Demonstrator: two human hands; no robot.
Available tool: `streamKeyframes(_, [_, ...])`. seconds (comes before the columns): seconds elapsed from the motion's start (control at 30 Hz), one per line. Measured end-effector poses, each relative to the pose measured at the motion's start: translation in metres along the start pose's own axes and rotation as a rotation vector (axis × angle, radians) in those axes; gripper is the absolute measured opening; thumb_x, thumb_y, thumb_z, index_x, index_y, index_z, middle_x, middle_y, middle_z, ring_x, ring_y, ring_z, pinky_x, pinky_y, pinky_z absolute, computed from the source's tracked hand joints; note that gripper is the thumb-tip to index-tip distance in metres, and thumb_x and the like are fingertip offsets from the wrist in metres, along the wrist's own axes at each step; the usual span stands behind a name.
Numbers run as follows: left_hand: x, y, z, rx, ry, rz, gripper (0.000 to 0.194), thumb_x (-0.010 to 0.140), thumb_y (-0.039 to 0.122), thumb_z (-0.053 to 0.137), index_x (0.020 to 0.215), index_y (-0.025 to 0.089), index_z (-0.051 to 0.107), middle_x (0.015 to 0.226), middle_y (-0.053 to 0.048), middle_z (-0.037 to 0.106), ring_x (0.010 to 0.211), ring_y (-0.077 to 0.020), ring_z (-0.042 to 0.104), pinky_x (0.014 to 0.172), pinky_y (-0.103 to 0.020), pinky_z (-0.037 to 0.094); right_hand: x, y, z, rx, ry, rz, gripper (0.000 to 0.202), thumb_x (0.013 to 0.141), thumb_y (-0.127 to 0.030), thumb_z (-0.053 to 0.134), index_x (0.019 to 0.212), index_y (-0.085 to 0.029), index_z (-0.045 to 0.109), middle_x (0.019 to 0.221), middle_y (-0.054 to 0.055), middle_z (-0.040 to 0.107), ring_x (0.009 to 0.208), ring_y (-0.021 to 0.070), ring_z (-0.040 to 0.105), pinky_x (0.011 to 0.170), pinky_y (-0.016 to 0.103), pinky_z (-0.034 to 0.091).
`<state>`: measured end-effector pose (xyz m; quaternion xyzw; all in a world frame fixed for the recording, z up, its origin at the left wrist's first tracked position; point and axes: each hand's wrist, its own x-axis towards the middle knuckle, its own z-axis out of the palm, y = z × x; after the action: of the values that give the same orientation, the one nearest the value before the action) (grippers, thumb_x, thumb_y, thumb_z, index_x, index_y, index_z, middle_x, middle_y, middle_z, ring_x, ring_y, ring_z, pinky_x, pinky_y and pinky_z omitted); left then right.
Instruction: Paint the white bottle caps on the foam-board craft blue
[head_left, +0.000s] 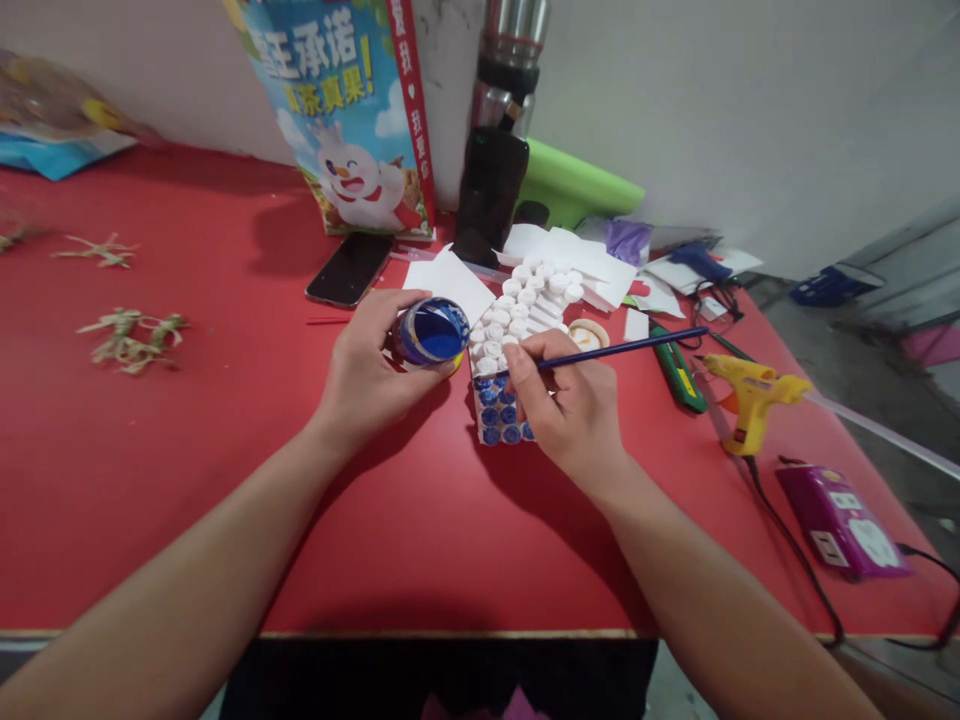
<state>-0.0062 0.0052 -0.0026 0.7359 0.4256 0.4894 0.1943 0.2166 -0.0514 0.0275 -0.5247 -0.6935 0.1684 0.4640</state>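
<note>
My left hand (pixel 375 365) is wrapped round a small open jar of blue paint (pixel 435 332), tilted a little towards the right. A dark blue paintbrush (pixel 630 347) is pinched in my right hand (pixel 570 400), its handle pointing right and its tip hidden behind the fingers. Under and beside that hand lies a piece made of rolled white paper tubes (pixel 525 300). The tube ends in its near rows (pixel 500 410) are painted blue, while the farther ones are white.
Behind stand a printed bag (pixel 360 130), a black bottle (pixel 491 180) and a phone (pixel 349 269). At right are a green cutter (pixel 679 370), a yellow glue gun (pixel 757 395) and a purple power box (pixel 840 520) with cables. Woven straw pieces (pixel 135 338) lie left on the red table (pixel 187 440).
</note>
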Motion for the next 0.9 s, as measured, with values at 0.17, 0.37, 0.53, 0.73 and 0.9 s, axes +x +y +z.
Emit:
streamKeyframes(0.17, [0.0004,-0.0001,-0.0004,0.001,-0.008,0.006,0.054,0.081,0.030,0.095,0.130,0.028,0.071,0.133,-0.009,0.076,0.125,-0.0328,0.072,0.111,-0.050,0.061,0.0005,0.0009,-0.0008,0.012,0.088,-0.018,0.030,0.111,-0.040,0.060,0.085,-0.025,0.059,0.066,-0.003,0.066,0.056,0.0116,0.056,0.061,0.031,0.043])
streamKeyframes(0.37, [0.0004,-0.0008,0.0001,0.005,0.000,0.017,0.052,0.083,0.029,0.094,0.130,0.027,0.071,0.133,-0.009,0.076,0.125,-0.0328,0.072,0.111,-0.050,0.060,0.0002,-0.0001,0.0001,-0.003,-0.001,-0.005,0.029,0.111,-0.039,0.061,0.085,-0.025,0.059,0.063,-0.005,0.065,0.053,0.0110,0.056,0.056,0.029,0.040])
streamKeyframes(0.53, [0.0005,-0.0014,0.0003,0.003,-0.005,0.006,0.055,0.081,0.030,0.095,0.130,0.029,0.070,0.134,-0.008,0.076,0.125,-0.0330,0.072,0.112,-0.051,0.060,0.0005,0.0003,-0.0015,0.002,0.081,-0.023,0.031,0.111,-0.041,0.060,0.085,-0.025,0.058,0.065,-0.003,0.066,0.054,0.0115,0.056,0.058,0.030,0.042])
streamKeyframes(0.73, [0.0011,-0.0011,-0.0003,0.018,-0.009,0.020,0.054,0.082,0.031,0.096,0.130,0.030,0.070,0.134,-0.008,0.075,0.127,-0.0330,0.072,0.114,-0.052,0.060,-0.0003,-0.0028,-0.0012,-0.028,0.014,-0.003,0.031,0.110,-0.041,0.060,0.083,-0.026,0.056,0.057,-0.006,0.060,0.048,0.0106,0.053,0.053,0.029,0.038])
streamKeyframes(0.9, [0.0009,-0.0003,-0.0007,0.017,-0.008,0.031,0.055,0.082,0.029,0.096,0.131,0.029,0.071,0.134,-0.008,0.076,0.126,-0.0332,0.072,0.114,-0.052,0.060,-0.0005,-0.0030,-0.0021,-0.022,0.037,-0.015,0.032,0.110,-0.040,0.059,0.082,-0.026,0.055,0.055,-0.006,0.059,0.047,0.0103,0.052,0.052,0.029,0.037])
